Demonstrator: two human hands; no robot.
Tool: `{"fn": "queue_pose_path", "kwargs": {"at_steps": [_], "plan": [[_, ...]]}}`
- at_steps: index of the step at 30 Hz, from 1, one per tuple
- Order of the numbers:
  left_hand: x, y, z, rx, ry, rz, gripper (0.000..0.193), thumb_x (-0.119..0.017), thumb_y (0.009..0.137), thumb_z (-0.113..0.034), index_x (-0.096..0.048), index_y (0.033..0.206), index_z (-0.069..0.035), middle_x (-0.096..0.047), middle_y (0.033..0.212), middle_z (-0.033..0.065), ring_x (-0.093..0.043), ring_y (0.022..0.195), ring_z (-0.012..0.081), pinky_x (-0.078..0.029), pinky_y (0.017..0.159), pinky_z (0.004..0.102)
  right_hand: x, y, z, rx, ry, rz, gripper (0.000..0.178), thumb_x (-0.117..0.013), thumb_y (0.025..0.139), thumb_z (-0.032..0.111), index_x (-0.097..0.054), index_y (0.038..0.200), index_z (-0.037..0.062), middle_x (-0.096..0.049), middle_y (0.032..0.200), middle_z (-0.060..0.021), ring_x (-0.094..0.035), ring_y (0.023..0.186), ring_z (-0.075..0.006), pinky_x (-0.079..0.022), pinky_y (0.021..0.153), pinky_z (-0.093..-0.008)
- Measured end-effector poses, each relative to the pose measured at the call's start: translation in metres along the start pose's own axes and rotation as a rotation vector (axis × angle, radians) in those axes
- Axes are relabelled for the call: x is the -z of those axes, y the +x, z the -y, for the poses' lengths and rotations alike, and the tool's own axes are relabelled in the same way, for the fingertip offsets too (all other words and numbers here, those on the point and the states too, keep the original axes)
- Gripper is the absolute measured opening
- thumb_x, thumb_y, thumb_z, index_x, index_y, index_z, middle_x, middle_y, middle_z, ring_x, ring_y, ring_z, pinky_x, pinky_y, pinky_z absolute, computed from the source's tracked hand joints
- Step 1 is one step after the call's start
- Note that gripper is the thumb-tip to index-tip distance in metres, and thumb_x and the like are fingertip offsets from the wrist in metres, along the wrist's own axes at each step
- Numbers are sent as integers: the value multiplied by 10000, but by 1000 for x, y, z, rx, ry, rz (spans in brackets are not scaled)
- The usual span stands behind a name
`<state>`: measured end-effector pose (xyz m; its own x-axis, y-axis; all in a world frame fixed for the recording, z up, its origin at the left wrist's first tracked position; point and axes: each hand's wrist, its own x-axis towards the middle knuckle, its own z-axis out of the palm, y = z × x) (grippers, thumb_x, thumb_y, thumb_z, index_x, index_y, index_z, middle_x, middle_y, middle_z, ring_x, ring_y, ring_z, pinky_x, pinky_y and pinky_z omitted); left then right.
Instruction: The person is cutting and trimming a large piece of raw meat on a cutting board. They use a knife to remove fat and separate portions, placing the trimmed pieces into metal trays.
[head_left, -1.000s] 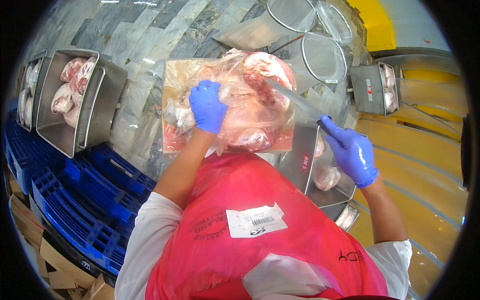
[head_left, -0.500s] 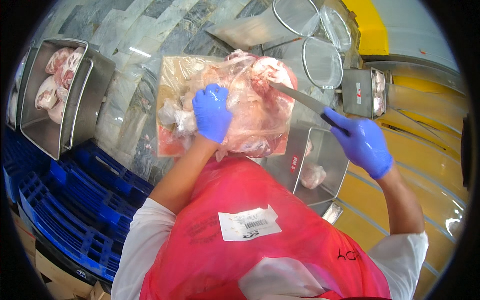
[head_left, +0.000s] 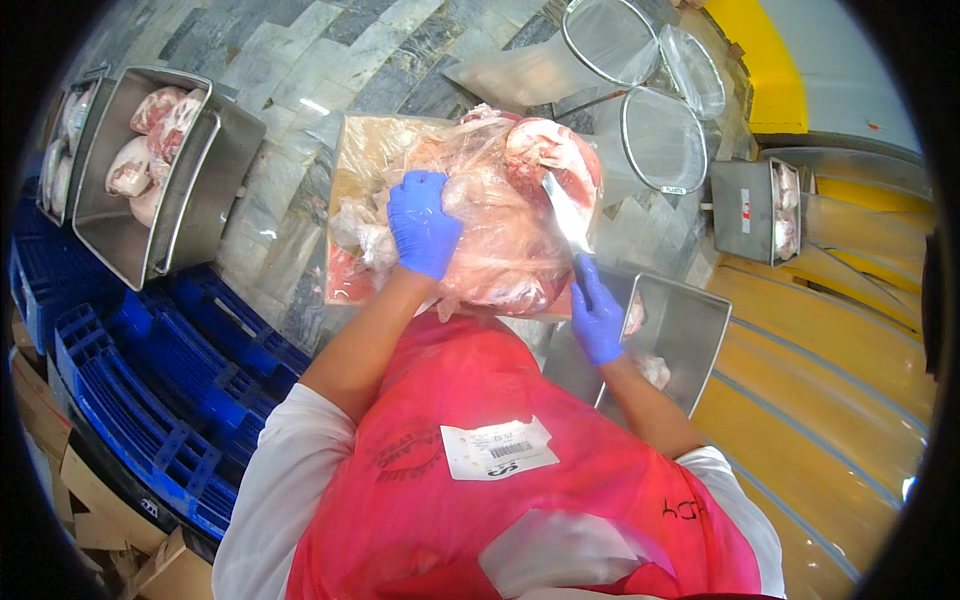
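My right hand [head_left: 598,318] has its fingers wrapped around the knife [head_left: 570,217], over the box's [head_left: 352,150] near right corner. The blade's long axis runs away and slightly left to the bare meat [head_left: 550,150] by the far right corner; whether its tip touches I cannot tell. My left hand [head_left: 424,225], fingers bunched on the plastic film [head_left: 485,205] left of the box's middle, sits nearer that meat.
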<state>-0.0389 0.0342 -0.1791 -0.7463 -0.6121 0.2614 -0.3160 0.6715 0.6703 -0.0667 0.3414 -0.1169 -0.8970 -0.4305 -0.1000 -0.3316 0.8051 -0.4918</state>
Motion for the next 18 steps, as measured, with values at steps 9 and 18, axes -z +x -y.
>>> {"fn": "queue_pose_path", "kwargs": {"at_steps": [9, 18], "plan": [[-9, 2, 6, -50, 47, -55, 265, -741, 712, -120, -656, 962, -93, -624, 974, 154, -591, 922, 380, -464, 830, 475, -14, -9, 10, 79, 46, -137, 540, -643, 956, 196, -540, 1482, 257, -704, 906, -176, -701, 763, -345, -559, 696, -445], [-7, 0, 8, -44, -6, -109, 296, -726, 700, -107, -662, 988, -100, -622, 992, 162, -589, 938, 399, -471, 830, 483, 141, -21, 100, 118, -576, 74, 525, -610, 937, 188, -557, 1451, 279, -630, 820, -198, -658, 679, -404, -534, 635, -514]]}}
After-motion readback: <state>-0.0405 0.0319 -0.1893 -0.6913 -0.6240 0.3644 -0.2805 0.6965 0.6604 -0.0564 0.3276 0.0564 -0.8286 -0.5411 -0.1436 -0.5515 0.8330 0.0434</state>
